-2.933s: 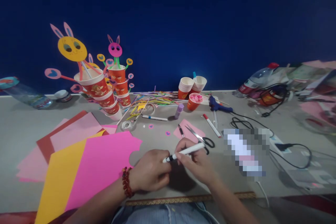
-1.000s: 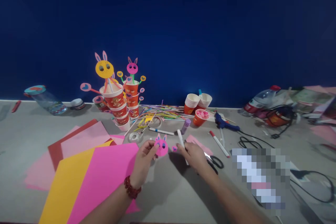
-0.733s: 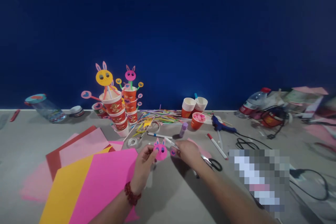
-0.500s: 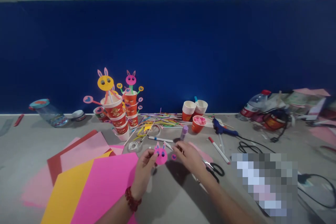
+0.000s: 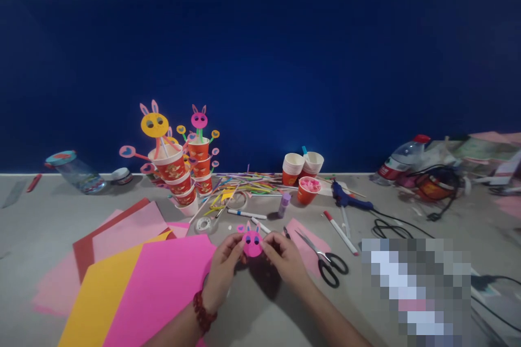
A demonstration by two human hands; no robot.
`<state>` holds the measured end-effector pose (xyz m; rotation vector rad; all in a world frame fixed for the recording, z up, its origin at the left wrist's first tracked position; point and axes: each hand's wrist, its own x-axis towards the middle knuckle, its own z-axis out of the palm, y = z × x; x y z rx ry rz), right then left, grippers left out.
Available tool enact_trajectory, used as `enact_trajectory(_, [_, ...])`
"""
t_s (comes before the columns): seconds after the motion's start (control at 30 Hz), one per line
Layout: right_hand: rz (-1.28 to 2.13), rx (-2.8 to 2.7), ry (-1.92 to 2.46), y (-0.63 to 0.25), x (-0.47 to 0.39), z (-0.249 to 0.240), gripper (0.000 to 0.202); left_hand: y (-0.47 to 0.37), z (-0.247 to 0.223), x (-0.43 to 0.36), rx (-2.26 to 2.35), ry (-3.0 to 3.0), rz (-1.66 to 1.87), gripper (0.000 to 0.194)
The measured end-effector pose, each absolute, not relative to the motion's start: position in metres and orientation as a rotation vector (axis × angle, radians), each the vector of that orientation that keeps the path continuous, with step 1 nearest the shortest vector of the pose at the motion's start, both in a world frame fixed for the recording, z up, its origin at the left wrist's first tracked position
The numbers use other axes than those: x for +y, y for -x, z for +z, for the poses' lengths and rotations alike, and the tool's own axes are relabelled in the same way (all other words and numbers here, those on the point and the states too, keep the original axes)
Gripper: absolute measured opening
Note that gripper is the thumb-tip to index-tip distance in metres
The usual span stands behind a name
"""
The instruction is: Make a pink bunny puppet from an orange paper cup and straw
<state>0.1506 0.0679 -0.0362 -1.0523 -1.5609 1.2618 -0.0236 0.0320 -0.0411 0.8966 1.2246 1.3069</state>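
Left hand: here it is, thumb and fingers pinching the left edge of the small pink bunny face (image 5: 253, 246); that's the left hand (image 5: 222, 268), with a red bead bracelet (image 5: 203, 312) at the wrist.
Right hand: and the right hand (image 5: 287, 261) matches it, fingertips closed narrowly on the opposite edge.
Bunny face: right between the two hands, ears up, eyes facing the camera, held over the table (image 5: 252, 317).
Marker: a white marker (image 5: 259, 225) lies just beyond the ears, with a blue-banded marker (image 5: 246, 214) farther back.
Scissors: open blades on a pink scrap (image 5: 306, 245), just to the right of the right hand; those are the scissors (image 5: 323, 257), black handles toward the wearer.
Paper: a big pink sheet (image 5: 163, 287) beside the left forearm, partly over a yellow sheet (image 5: 101, 287).
Glue stick: the purple glue stick (image 5: 284, 206) stands upright, near the cup of pink pieces (image 5: 309, 192).
Cup towers: two at the back left, a yellow bunny head (image 5: 154, 126) over the nearer, a pink bunny head (image 5: 199, 120) over the other.
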Motion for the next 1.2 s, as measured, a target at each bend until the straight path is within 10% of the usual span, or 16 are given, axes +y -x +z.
enact_trajectory(0.57, [0.982,-1.619,0.976,-0.151,0.058,-0.037,0.028,0.025,-0.028,0.028,0.285,-0.174,1.205,0.019])
enact_trajectory(1.2, [1.089,-1.583,0.857,-0.138,0.044,-0.032,0.021,0.015,-0.047,0.02,0.482,-0.334,0.998,0.035])
